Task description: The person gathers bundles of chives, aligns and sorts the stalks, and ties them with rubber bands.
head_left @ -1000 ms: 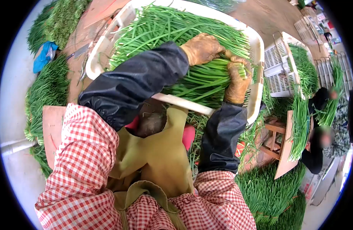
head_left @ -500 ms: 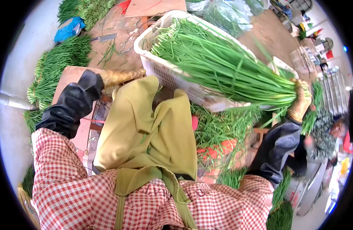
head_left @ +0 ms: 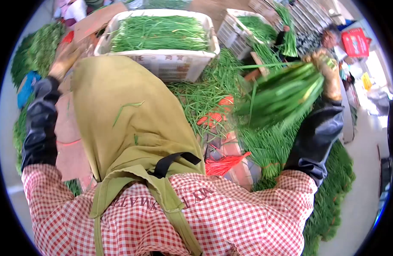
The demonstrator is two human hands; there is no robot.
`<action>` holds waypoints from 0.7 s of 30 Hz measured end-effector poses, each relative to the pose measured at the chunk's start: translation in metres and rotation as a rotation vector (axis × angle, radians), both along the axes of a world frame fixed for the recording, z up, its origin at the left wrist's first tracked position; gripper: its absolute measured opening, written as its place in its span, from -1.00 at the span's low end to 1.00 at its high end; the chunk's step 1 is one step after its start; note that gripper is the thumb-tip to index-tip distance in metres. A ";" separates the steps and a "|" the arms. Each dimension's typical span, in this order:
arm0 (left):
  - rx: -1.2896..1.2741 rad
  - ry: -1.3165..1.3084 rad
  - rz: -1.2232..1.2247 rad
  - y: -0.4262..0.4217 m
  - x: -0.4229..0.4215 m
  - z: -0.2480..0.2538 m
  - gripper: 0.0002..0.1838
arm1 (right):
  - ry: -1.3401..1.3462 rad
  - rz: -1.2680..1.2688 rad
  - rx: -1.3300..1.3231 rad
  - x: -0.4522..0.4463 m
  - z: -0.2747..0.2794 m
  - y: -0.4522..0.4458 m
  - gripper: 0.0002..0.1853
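Garlic chives [head_left: 286, 91] hang in a loose bunch from my right hand [head_left: 327, 72], gloved and closed round one end, off to the right. Their free ends are smeared by motion and point left and down. My left hand [head_left: 66, 59], also gloved and somewhat blurred, is at the upper left with its fingers stretched out and nothing visible in them. It is over the wooden board beside my apron-covered knee. In front of me a white plastic crate [head_left: 162, 64] holds chives laid flat in a thick layer.
A second crate [head_left: 237, 36] with chives stands farther right. Near it a co-worker [head_left: 329, 38] holds a bunch. Loose chives [head_left: 205, 100] and red strings [head_left: 224, 164] cover the floor by my knee. Stacked chives [head_left: 329, 196] lie at my right, and a blue bag [head_left: 27, 87] at far left.
My right hand has swung the chives from over the crate out to the right. My left hand has moved left. My view has turned, so the crate now appears straight ahead.
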State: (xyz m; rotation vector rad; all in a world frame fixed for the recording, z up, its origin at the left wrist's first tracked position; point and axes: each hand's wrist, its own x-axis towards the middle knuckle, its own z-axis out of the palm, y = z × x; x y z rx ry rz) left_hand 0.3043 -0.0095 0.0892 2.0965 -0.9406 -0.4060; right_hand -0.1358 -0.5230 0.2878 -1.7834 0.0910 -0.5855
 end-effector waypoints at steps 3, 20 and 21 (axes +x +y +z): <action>-0.156 -0.215 -0.366 -0.065 -0.060 0.046 -0.49 | 0.121 0.425 0.107 0.027 -0.017 -0.007 -0.64; -0.791 1.319 -0.177 -0.187 -0.200 0.026 -0.45 | 0.085 0.239 0.518 0.202 -0.183 0.126 -0.15; -0.879 1.138 -0.148 -0.193 -0.182 0.028 -0.46 | 0.118 0.254 0.503 0.188 -0.162 0.154 -0.09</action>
